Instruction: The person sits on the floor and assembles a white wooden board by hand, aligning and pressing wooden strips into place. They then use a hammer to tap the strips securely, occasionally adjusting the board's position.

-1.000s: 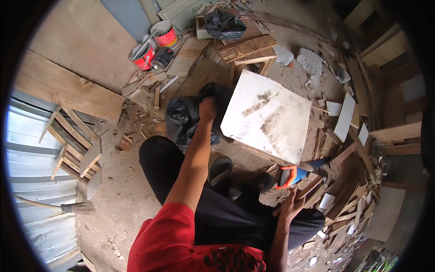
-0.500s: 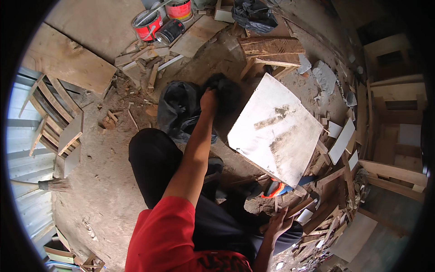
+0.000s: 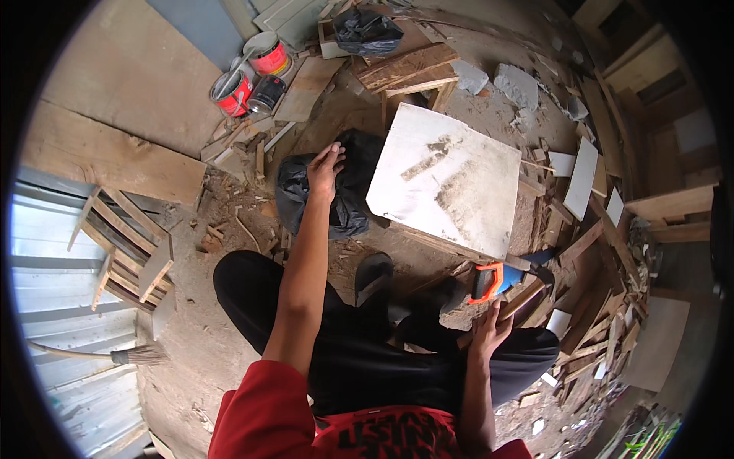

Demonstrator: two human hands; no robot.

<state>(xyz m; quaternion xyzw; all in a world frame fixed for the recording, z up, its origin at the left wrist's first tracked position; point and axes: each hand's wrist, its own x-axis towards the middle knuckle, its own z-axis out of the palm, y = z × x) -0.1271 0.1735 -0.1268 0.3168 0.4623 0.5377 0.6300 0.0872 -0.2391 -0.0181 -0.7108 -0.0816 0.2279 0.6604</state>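
Note:
My left hand [image 3: 325,170] is over an opened black plastic bag [image 3: 348,195] on the floor. Its fingertips are drawn together; what lies between them, if anything, I cannot make out. Close to my right knee, my right hand [image 3: 491,330] holds a hammer by its wooden handle [image 3: 524,302], with the dark head pointing away from me. Ahead stands a low work surface topped by a stained white board [image 3: 451,180]. A handsaw with an orange and black handle [image 3: 487,282] and blue part lies by the board's near right corner.
Red paint cans [image 3: 232,93] and a dark can [image 3: 267,93] stand far left. Another black bag [image 3: 367,32] lies beyond a wooden stool [image 3: 409,69]. Scrap wood [image 3: 585,344] is heaped at right. A slatted wooden piece [image 3: 126,249] and a broom [image 3: 138,355] are at left.
My left hand has moved left and is no longer wrapped around the black plastic. The dark plastic beside it has settled lower. My right hand keeps the hammer; the whole view has shifted.

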